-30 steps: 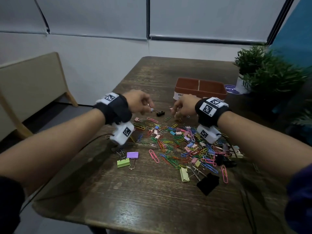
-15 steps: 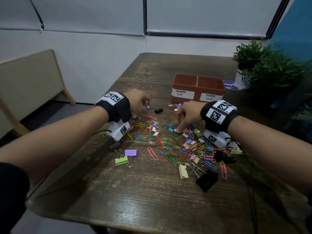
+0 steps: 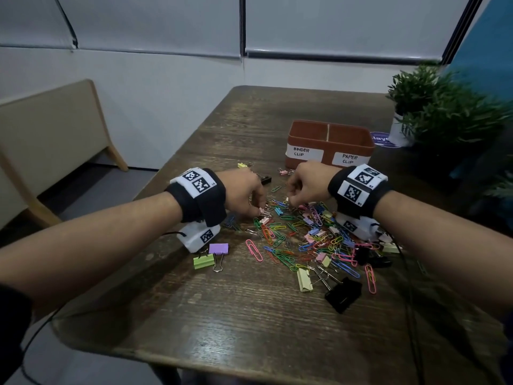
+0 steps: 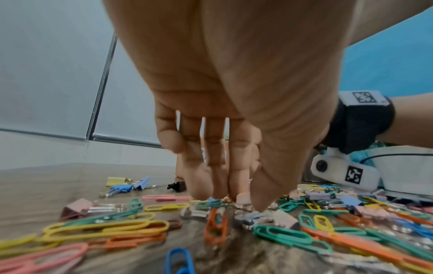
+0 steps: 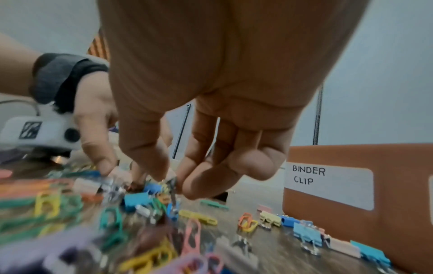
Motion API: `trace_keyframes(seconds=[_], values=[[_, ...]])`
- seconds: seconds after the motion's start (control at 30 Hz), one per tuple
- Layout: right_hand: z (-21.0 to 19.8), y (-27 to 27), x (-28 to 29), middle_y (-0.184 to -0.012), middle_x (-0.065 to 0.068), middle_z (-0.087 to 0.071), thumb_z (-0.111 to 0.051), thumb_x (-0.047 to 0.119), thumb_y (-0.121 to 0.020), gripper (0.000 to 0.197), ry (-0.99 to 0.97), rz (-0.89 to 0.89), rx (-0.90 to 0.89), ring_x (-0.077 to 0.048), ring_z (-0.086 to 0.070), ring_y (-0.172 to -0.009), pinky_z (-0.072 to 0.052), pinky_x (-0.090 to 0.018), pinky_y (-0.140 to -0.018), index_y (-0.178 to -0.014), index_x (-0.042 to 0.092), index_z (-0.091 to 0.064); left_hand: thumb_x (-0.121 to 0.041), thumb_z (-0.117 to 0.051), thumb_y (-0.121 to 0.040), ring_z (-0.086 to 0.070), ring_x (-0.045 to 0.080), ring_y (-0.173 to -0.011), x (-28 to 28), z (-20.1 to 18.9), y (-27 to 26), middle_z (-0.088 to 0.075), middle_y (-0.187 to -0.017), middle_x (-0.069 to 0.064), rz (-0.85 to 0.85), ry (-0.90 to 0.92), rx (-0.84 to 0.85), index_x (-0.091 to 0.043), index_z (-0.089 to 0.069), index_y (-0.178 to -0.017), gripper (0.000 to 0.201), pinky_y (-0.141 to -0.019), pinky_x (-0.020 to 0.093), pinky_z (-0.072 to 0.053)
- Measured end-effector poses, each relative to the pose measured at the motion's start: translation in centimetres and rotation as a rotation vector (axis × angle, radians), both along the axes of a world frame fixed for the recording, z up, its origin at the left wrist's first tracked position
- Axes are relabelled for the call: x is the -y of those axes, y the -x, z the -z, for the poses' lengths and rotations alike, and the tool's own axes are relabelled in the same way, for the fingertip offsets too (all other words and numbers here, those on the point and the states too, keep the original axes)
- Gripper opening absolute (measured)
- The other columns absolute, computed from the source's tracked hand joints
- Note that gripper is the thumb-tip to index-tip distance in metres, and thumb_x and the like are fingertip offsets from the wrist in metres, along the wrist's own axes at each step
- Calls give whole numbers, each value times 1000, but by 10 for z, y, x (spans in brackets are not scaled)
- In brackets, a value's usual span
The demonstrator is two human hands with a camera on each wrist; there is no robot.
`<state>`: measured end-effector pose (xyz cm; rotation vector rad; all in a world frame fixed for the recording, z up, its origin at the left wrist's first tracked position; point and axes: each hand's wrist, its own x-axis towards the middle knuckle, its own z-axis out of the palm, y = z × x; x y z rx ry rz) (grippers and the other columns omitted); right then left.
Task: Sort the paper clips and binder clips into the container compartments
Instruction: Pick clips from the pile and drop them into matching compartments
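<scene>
An orange-brown container (image 3: 328, 125) stands at the back, its left compartment labelled BINDER CLIP and its right one PAPER CLIP; its wall (image 5: 351, 157) also fills the right of the right wrist view. In front lies a pile of coloured paper clips and small binder clips (image 3: 305, 237). My left hand (image 3: 259, 211) (image 4: 239, 201) points straight down into the pile's left edge, thumb and fingers pinching a small pink binder clip (image 3: 265, 213) (image 4: 242, 197). My right hand (image 3: 288, 200) (image 5: 175, 183) pinches a thin blue clip (image 5: 174, 207) between thumb and forefinger; blur hides which kind.
Purple (image 3: 218, 248) and green (image 3: 204, 261) binder clips lie apart at the left, a large black one (image 3: 344, 294) near the front. Another black clip (image 3: 265, 179) sits beside the container. Potted plants (image 3: 444, 112) crowd the right edge; a bench (image 3: 50, 129) stands left of the table.
My left hand has dropped from the far left of the pile down onto it and closed on the pink binder clip. My right hand stays pinching at the pile's far edge.
</scene>
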<state>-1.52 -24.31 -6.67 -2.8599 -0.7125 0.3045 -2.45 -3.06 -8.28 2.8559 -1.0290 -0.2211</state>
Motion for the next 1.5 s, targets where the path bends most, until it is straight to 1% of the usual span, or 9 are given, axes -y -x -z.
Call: trace_keyframes(seconds=[0.13, 0.33, 0.4, 0.57, 0.7, 0.87, 1.07, 1.2, 1.5], values=[[-11, -16, 1, -77, 7, -72, -74, 27, -84, 10, -113, 58, 64, -7, -66, -74, -56, -27, -73, -83, 17, -77, -28, -76, -79, -62, -3, -66, -8, -19, -1, -68, -71, -20, -77, 131, -85, -31, -76, -93, 14, -66, 16, -50], [-1, -50, -18, -88, 9, -73, -70, 37, -87, 11, -90, 160, 192, -9, -65, -87, -56, -32, -72, -90, 29, -77, -18, -77, -80, -69, 7, -72, -24, -37, -34, -74, -73, -10, -280, 292, -141, -23, -75, -91, 12, -75, 17, -51], [1, -54, -25, -94, 4, -73, -69, 34, -90, 13, -52, 173, 212, -14, -66, -90, -49, -25, -63, -97, 26, -77, -21, -80, -78, -70, 11, -75, -26, -33, -48, -73, -76, -9, -360, 247, -47, -20, -75, -89, 13, -77, 25, -55], [6, -53, -32, -98, 5, -68, -77, 33, -82, 26, -3, 144, 144, -15, -64, -92, -54, -30, -78, -108, 27, -74, -34, -82, -75, -65, 16, -89, -27, -20, -67, -71, -94, -3, -452, 7, 36, -18, -71, -96, 28, -80, 31, -54], [3, -40, -33, -82, 9, -70, -86, 35, -72, 24, -92, 21, 3, -9, -65, -81, -51, -24, -70, -94, 32, -78, -36, -78, -78, -65, 13, -84, -22, -21, -51, -69, -83, -8, -353, 5, 62, -22, -72, -90, 20, -74, 27, -53], [11, -27, -45, -88, 10, -70, -83, 31, -76, 37, 39, -160, -22, 0, -57, -68, -39, -14, -58, -110, 38, -73, -54, -76, -73, -63, 9, -66, -11, -8, -16, -70, -71, -7, -231, -88, -25, -23, -73, -79, 32, -59, 24, -48], [13, -22, -49, -81, 15, -62, -86, 37, -71, 33, 89, -117, -4, -6, -57, -76, -42, -23, -66, -102, 33, -76, -40, -82, -72, -58, 3, -67, -7, 1, -4, -62, -72, -15, -226, -27, -38, -23, -71, -89, 26, -67, 24, -50], [12, -16, -47, -74, 12, -57, -88, 40, -69, 26, 89, -66, -10, -11, -58, -74, -52, -31, -72, -79, 32, -65, -35, -79, -76, -61, 7, -71, -9, 1, 3, -67, -75, -11, -193, -24, -16, -21, -71, -85, 18, -66, 24, -49], [5, -4, -30, -76, 7, -70, -86, 31, -73, 19, -62, -67, -69, -5, -61, -66, -47, -23, -60, -78, 22, -70, -25, -76, -80, -60, -4, -64, -21, -11, 13, -68, -70, -16, -144, 59, -50, -22, -73, -83, 5, -60, 10, -43]])
